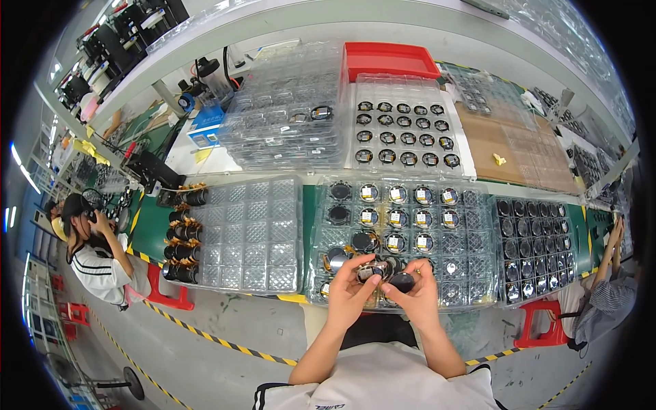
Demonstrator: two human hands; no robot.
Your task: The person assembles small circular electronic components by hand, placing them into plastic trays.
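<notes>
Both of my hands meet over the near edge of a clear plastic tray [471, 260] with moulded pockets. In my left hand [350, 292] is a round electronic module [371, 272] with a metallic rim, pinched between thumb and fingers. My right hand [418, 295] grips a dark round disc [402, 281], like a watch display, close beside the module. Fingers hide part of both pieces. Several round modules with white and yellow labels [397, 218] sit in the tray's pockets, and plain dark discs [339, 214] lie in its left column.
To the left, a clear pocketed tray [249, 232] has black cylindrical parts [183, 253] along its side. Dark round pieces fill a tray [536, 249] at the right. Behind stand stacked clear trays [283, 137], a white tray of modules [404, 140] and a red bin [389, 60]. Co-workers sit either side.
</notes>
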